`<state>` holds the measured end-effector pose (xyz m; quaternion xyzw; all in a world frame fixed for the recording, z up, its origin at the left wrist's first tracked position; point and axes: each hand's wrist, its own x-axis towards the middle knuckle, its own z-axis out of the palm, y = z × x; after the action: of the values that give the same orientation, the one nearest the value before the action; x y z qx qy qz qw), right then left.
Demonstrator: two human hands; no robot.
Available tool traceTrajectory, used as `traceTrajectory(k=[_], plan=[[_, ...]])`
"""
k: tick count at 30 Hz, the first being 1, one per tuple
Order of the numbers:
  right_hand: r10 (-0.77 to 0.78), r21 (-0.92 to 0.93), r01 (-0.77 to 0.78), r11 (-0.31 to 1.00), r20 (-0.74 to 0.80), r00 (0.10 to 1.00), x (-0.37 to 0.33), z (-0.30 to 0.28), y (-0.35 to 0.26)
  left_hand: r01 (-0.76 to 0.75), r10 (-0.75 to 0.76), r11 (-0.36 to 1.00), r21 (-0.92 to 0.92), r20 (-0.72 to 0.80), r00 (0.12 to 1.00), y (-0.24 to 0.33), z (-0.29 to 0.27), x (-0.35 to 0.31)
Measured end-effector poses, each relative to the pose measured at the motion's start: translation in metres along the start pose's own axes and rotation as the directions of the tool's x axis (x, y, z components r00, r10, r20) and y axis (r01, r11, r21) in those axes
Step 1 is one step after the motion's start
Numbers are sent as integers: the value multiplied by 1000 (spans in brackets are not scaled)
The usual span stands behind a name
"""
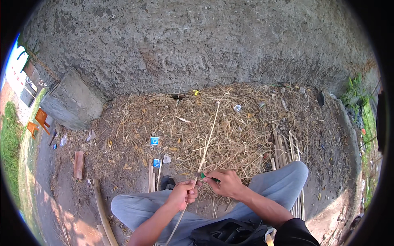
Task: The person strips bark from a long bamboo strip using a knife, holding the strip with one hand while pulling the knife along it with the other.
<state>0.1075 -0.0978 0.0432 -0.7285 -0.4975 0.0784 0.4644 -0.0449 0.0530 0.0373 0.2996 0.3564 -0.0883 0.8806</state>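
A long, thin pale strip [211,137], bamboo by its look, runs from beside my lap up and away over the shavings. My left hand [182,195] is closed around it near its middle, just above my legs. My right hand [225,182] grips a small knife with a green handle [204,175]. Its short blade [198,175] lies against the strip, right beside my left fingertips. Part of the handle is hidden inside my right fingers.
Shavings [234,143] cover the ground before me. Split strips [283,149] lie by my right knee, more [153,178] by my left. A pole [102,211], a brick [79,165] and blue packets [154,141] lie leftward. A rough wall [197,45] rises ahead, beside a concrete block [74,100].
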Motion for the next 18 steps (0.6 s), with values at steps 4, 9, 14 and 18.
traceTrajectory(k=[4,9,14,18], plan=[[-1,-48,3,999,34,999,0,1,3,1,-1,1000,15,-14,1000,3,5,-1],[-23,-133,23,991,0,1000,-2,2,5,-58,62,993,101,-41,997,3,17,-8],[23,-225,-43,973,-93,995,11,-2,18,-92,107,980,177,-81,991,-2,29,-5],[261,-236,-316,919,-237,936,28,-29,57,-69,109,955,289,-125,986,-17,33,-5]])
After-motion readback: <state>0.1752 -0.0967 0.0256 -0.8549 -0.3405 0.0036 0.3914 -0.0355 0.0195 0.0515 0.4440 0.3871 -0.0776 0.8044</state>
